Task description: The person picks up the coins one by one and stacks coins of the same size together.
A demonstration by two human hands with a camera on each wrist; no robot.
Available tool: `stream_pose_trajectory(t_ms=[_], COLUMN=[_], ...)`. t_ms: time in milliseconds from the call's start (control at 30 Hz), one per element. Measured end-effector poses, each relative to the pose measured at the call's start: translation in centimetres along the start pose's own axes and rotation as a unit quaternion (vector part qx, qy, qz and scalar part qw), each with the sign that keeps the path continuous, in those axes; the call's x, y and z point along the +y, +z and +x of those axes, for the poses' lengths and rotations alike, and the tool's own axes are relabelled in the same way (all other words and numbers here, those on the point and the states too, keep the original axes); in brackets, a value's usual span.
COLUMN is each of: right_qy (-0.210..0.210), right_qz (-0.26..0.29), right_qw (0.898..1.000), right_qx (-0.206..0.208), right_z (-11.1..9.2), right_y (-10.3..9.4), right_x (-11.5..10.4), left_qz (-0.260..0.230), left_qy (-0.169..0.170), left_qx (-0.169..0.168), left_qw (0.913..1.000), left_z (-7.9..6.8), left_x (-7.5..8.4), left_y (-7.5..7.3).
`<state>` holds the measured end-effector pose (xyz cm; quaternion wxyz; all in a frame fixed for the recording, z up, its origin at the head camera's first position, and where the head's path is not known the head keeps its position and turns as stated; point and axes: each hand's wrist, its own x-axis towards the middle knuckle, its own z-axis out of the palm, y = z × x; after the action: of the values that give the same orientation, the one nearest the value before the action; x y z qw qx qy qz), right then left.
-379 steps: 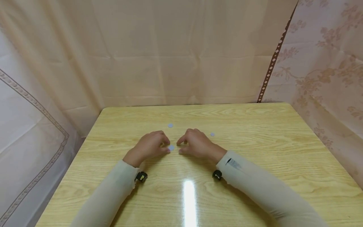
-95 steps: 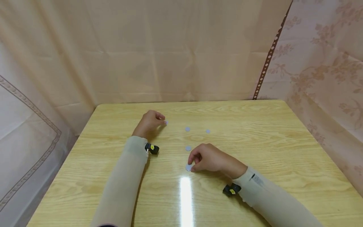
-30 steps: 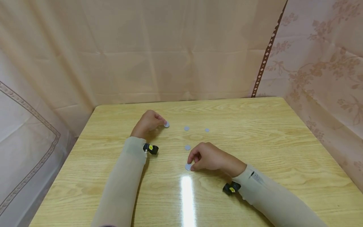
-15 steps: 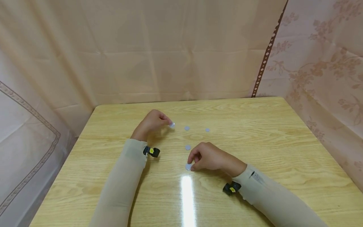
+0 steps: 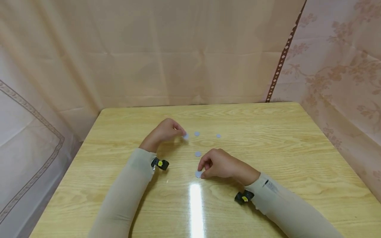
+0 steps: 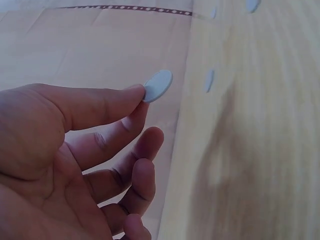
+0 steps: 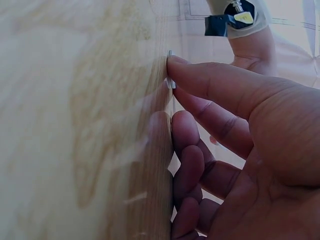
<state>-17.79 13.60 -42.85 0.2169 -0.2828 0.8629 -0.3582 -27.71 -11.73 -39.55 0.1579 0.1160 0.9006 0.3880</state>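
Between thumb and index finger, my left hand (image 5: 168, 130) pinches a pale grey-white round disc (image 6: 159, 86) by its edge. The left wrist view shows this disc tilted and raised above the tabletop, the other fingers loosely curled. Nearer the front, my right hand (image 5: 221, 167) holds a similar disc (image 5: 198, 174) by its right edge, low at the table surface. In the right wrist view that disc (image 7: 173, 84) appears edge-on under the thumb. Three more discs lie flat: the middle disc (image 5: 197, 154) beyond my right fingers, the far disc (image 5: 197, 134), and the smaller right disc (image 5: 218, 136).
The wood-grain table (image 5: 268, 148) has a glossy top with a bright light reflection near the front. A beige curtain (image 5: 178, 53) hangs along its back edge, with patterned cloth on both sides. Each sleeve cuff carries a small black wrist camera (image 5: 159, 164).
Over the last second my left hand has carried its disc rightward and slightly nearer, towards the far disc. My right hand and the lying discs have stayed put. Earlier, both hands were together mid-table.
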Motion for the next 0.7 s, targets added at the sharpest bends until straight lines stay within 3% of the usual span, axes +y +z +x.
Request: stream_pose_trajectory(t_ms=[233,700], right_qy=[-0.001,0.004], right_qz=[0.002,-0.004], right_qw=[1.0,1.0], right_qx=[-0.001,-0.006], right_z=[-0.4,-1.0], right_y=[-0.1,-0.4], right_x=[0.0,0.4], left_qz=[-0.021,0.012], left_qy=[0.003,0.0], left_qx=[-0.027,-0.05], left_qw=[0.9994,0.9987], left_z=[-1.2,-3.8], left_x=[0.5,1.4], left_y=[1.2,3.6])
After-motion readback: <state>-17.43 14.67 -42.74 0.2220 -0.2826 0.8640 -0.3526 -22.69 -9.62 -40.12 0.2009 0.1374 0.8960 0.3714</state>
